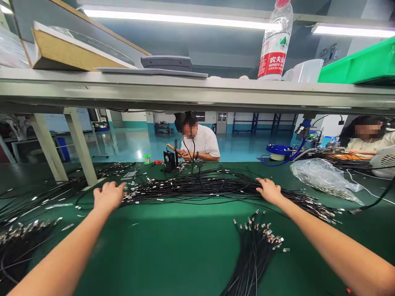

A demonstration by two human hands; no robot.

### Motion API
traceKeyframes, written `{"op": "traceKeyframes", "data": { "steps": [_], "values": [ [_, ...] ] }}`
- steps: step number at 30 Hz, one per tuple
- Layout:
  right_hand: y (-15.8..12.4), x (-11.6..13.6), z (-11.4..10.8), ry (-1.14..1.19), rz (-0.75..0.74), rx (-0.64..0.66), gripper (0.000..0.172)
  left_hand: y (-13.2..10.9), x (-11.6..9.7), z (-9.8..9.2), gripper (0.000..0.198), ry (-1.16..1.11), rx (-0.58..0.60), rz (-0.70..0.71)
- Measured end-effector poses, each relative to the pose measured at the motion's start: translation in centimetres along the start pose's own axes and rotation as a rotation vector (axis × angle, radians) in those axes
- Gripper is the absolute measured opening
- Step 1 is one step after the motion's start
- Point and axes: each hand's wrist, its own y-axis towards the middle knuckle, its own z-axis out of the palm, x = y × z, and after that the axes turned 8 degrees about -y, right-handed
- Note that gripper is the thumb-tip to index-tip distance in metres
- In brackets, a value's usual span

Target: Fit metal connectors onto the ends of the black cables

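Note:
A long bundle of thin black cables (191,187) with small white tags lies across the green table, from one hand to the other. At its left end is my left hand (108,195), palm down, with the thumb apart from the bent fingers. My right hand (268,190) reaches to the bundle's right part, thumb and fingers apart at the cables. Whether either hand presses on the cables is hard to tell. Beyond my right hand the cable ends (322,207) fan out with metal connectors. Nearer me lies another bunch of black cables (254,255) with shiny connectors.
More cables (27,234) lie at left. A clear bag of small metal parts (327,176) is at right. A shelf (197,90) crosses above, carrying a water bottle (275,49) and a green bin (361,61). Opposite sits a person (200,142) near a small black fan-like device (169,160).

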Motion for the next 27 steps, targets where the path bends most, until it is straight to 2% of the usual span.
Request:
{"op": "traceKeyframes", "data": {
  "steps": [3, 6, 9, 11, 12, 14, 16, 18, 20, 24, 27],
  "values": [
    [-4.0, 1.3, -0.4, 0.047, -0.161, 0.039, 0.038, -0.3, -1.0, 2.3, 0.037, -0.021, 0.102, 0.078],
    [-9.3, 1.3, -2.4, 0.200, -0.328, 0.084, 0.033, -2.9, -4.6, 3.4, 0.038, -0.122, 0.232, 0.214],
    [-14.7, 1.1, -5.1, 0.430, -0.321, 0.190, 0.026, -8.1, -10.0, 2.7, 0.033, -0.271, 0.386, 0.359],
    [-18.2, 1.5, -6.6, 0.499, -0.298, 0.278, 0.024, -12.8, -13.6, 1.6, 0.033, -0.471, 0.506, 0.464],
    [-19.9, 2.0, -7.1, 0.497, -0.335, 0.323, 0.022, -15.2, -15.3, 1.1, 0.034, -0.503, 0.547, 0.480],
    [-23.3, 3.6, -7.5, 0.409, -0.507, 0.414, 0.022, -19.8, -18.1, 0.2, 0.048, -0.451, 0.598, 0.450],
    [-26.5, 5.6, -7.1, 0.219, -0.709, 0.454, 0.033, -23.3, -20.3, -0.2, 0.070, -0.385, 0.639, 0.438],
    [-29.0, 7.7, -6.1, 0.034, -0.778, 0.378, 0.032, -25.5, -21.7, -0.2, 0.079, -0.314, 0.629, 0.450],
    [-30.9, 9.6, -4.9, -0.040, -0.798, 0.226, 0.032, -26.2, -22.5, 0.2, 0.072, -0.240, 0.571, 0.498],
    [-32.8, 12.0, -3.3, -0.064, -0.834, -0.029, 0.039, -25.6, -22.7, 1.2, 0.044, -0.197, 0.519, 0.604],
    [-33.6, 12.9, -2.8, -0.040, -0.840, -0.153, 0.036, -25.1, -22.3, 1.8, 0.035, -0.210, 0.504, 0.631]
  ]
}}
